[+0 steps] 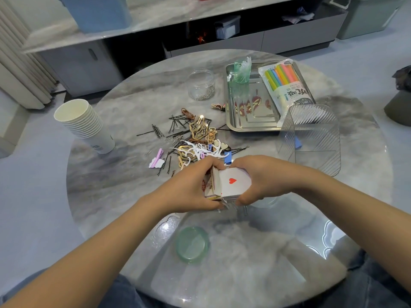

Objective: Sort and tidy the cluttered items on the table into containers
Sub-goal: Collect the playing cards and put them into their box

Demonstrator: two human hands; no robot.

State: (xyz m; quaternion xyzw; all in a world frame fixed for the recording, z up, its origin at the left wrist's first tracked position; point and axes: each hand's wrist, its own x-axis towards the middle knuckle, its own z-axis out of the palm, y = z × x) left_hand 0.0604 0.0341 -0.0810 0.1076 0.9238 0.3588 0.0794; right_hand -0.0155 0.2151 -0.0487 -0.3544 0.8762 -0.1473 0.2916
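Your left hand [189, 187] grips the card box [214, 185], a printed cardboard sleeve standing open-mouthed toward your right. Your right hand [264, 178] holds the deck of playing cards [234, 182], thumb at the near edge and fingers curled over the far edge; the top card is glossy white with a single red heart. Deck and box meet at the table's centre, just above the marble-patterned table [111, 174]. The deck lies directly right of the box mouth, its left edge apparently at or just inside the mouth, so the coming move is probably a leftward slide. Beyond your knuckles lies the clutter pile [195, 138]: thin black hairpins, gold filigree clips, white plastic picks. The steel tray [251, 127] and ribbed clear container [311, 138] sit far right.
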